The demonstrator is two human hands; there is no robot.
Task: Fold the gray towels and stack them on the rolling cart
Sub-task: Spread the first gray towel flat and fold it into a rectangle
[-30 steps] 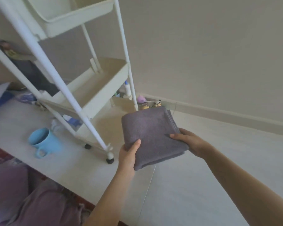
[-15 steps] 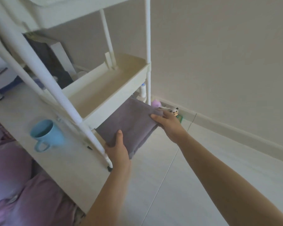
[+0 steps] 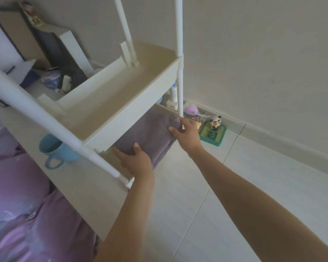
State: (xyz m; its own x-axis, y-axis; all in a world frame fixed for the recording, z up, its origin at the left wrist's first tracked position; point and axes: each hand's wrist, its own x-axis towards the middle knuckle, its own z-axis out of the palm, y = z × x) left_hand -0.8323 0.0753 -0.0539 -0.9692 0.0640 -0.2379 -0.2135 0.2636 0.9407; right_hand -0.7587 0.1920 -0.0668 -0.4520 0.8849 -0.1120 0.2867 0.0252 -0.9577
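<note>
Soft, even daylight, no glare. Floor (image 3: 273, 195) pale, brightest below my hands. Faint shadow under cart shelf (image 3: 133, 118). Wide-angle bend at edges; cart poles curve. Slight motion blur overall, bedding (image 3: 17, 205) smeared.

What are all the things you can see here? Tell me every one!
folded towel: one, gray, going into the cart's bottom shelf, under the middle tray
rolling cart: one, cream white, against the wall
mug: one, light blue, on the floor left of the cart
panda toy: one, black and white, on a green base by the wall
bottle: one, white, behind the cart's post
bedding: purple, bottom left
left hand: one, holds the towel's near edge
right hand: one, holds the towel's far right edge
</note>
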